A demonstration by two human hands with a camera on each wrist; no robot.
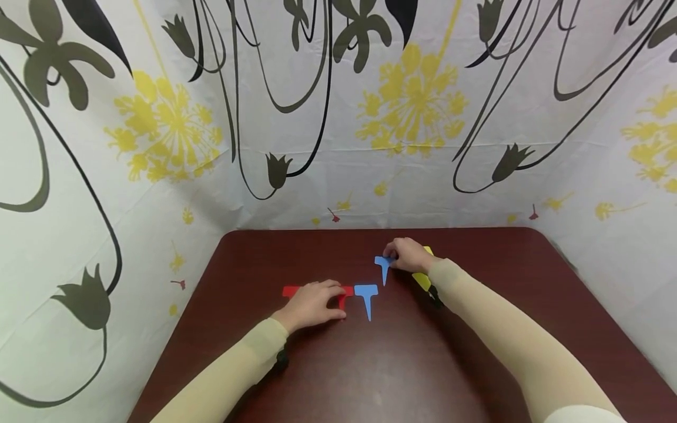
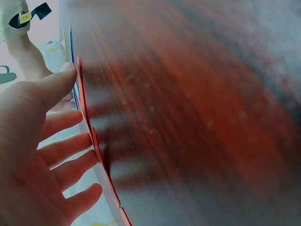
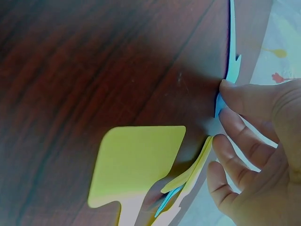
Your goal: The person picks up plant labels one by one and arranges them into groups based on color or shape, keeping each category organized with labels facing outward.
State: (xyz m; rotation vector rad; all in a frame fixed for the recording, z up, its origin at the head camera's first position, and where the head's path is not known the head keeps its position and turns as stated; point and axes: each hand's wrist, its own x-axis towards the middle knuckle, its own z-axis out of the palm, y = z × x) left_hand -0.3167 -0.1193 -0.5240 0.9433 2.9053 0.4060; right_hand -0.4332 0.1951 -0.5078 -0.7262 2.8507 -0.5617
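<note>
Flat T-shaped plant labels in red, blue and yellow are on the dark table. My right hand (image 1: 409,255) pinches a blue plant label (image 1: 383,270) by one end of its crossbar, its stem toward me. In the right wrist view, thumb and index finger meet at that blue label (image 3: 220,104). My left hand (image 1: 312,304) lies over the red plant labels (image 1: 348,290), fingers spread; its fingertips touch them in the left wrist view. Another blue plant label (image 1: 367,291) lies right beside the red ones. The left hand partly hides the red row.
Yellow plant labels (image 1: 421,282) lie under and beside the right wrist; a thin blue piece shows between yellow ones in the right wrist view. The reddish-brown table (image 1: 370,376) ends at a patterned curtain (image 1: 317,129) behind and at both sides.
</note>
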